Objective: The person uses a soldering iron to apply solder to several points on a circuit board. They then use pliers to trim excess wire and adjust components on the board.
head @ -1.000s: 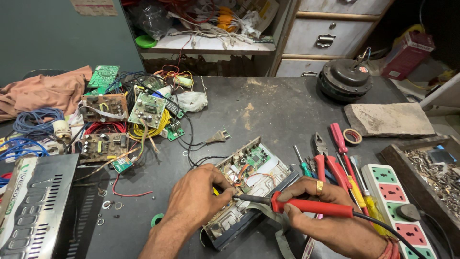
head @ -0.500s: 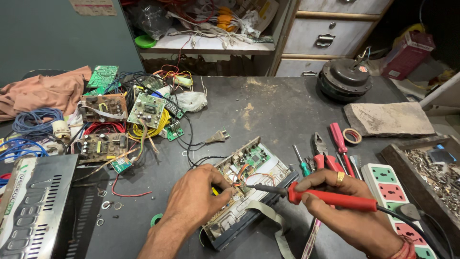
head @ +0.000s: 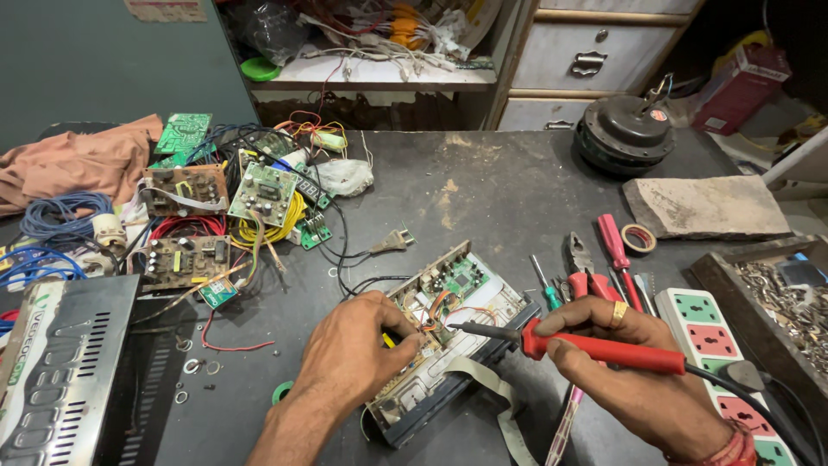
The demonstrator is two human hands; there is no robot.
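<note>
On the dark grey worktop [head: 517, 198], near its front edge, lies an opened electronic device with a green circuit board inside a pale, flat case [head: 448, 332], set at a slant. The left hand [head: 349, 354] rests on the device's left side, fingers curled down onto the board where orange and yellow wires gather; whether it pinches anything there cannot be told. The right hand [head: 634, 375] is closed around the red handle of a soldering iron [head: 595, 348], held like a pen, with the dark metal tip reaching left to the wires in the middle of the device, just beside the left fingertips. A black cord runs from the iron's rear end toward the right. Just right of the device lie red-handled pliers and screwdrivers [head: 604, 259], and beyond the right hand sits a white power strip with green and red sockets [head: 711, 324]. To the far left a heap of loose brown and green circuit boards with coloured wires [head: 216, 216] spreads over the worktop, and a perforated silver metal cover [head: 60, 371] lies at the near left corner. A round black motor [head: 625, 134] stands at the far right.
</note>
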